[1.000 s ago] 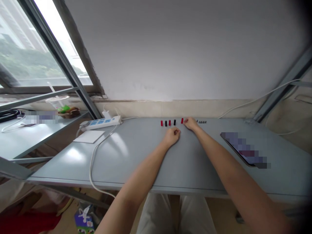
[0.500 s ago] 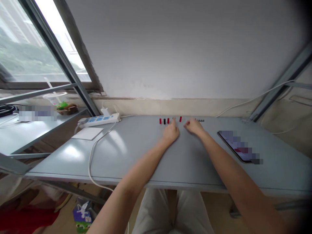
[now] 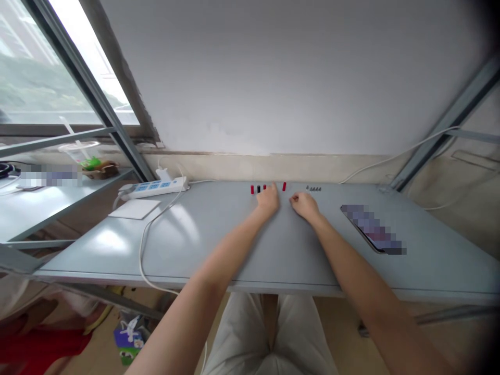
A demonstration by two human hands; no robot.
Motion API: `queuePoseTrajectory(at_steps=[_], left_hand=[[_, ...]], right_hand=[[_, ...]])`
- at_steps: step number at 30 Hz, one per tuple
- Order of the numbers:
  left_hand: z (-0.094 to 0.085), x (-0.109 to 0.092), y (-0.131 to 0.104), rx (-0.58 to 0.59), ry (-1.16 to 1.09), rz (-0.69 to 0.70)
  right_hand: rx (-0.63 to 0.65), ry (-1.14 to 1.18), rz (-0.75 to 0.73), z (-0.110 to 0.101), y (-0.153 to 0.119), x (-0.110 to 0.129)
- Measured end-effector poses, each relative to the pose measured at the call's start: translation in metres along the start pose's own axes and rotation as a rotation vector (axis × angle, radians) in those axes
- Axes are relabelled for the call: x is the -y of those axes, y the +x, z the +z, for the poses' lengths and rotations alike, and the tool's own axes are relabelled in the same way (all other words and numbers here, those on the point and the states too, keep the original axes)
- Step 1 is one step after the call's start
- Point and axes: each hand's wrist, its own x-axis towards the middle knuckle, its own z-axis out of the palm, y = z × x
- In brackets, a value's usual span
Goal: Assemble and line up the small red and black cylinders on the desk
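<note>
The left hand (image 3: 269, 199), one finger extended, overlaps small red and black cylinders (image 3: 252, 189) on the grey desk (image 3: 234, 213); the right hand (image 3: 303, 203) curls nearby. Whether either grips anything, I cannot tell. The white power strip (image 3: 177, 184) bears illegible markings.

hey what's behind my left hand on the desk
Just past your left hand, the top of a red cylinder shows, with a black cylinder to its left. The hand covers the red one's lower part and anything else directly behind it; that can't be seen.
</note>
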Motion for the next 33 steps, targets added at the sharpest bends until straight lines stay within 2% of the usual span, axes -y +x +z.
queuePoseTrajectory(at_steps=[4,9,14,18,23,28,33], left_hand=[[0.001,0.005,0.001,-0.085,-0.107,0.043],[0.008,0.016,-0.002,-0.111,-0.444,0.024],[0.016,0.026,-0.012,-0.021,-0.741,-0.045],[0.014,0.028,-0.019,-0.001,-0.921,-0.085],[0.011,0.025,-0.019,-0.020,-1.013,-0.117],[0.013,0.023,-0.018,-0.041,-1.031,-0.104],[0.015,0.022,-0.018,-0.042,-1.048,-0.090]], right_hand=[[-0.015,0.012,-0.008,0.002,-0.001,0.001],[-0.063,0.050,0.001,0.005,0.001,0.002],[-0.024,0.097,-0.088,0.009,0.000,0.005],[0.050,0.120,-0.136,0.010,0.000,0.007],[0.087,0.263,-0.107,0.006,0.003,0.011],[0.040,0.339,-0.044,0.005,0.006,0.014],[0.010,0.334,-0.042,0.005,0.005,0.015]])
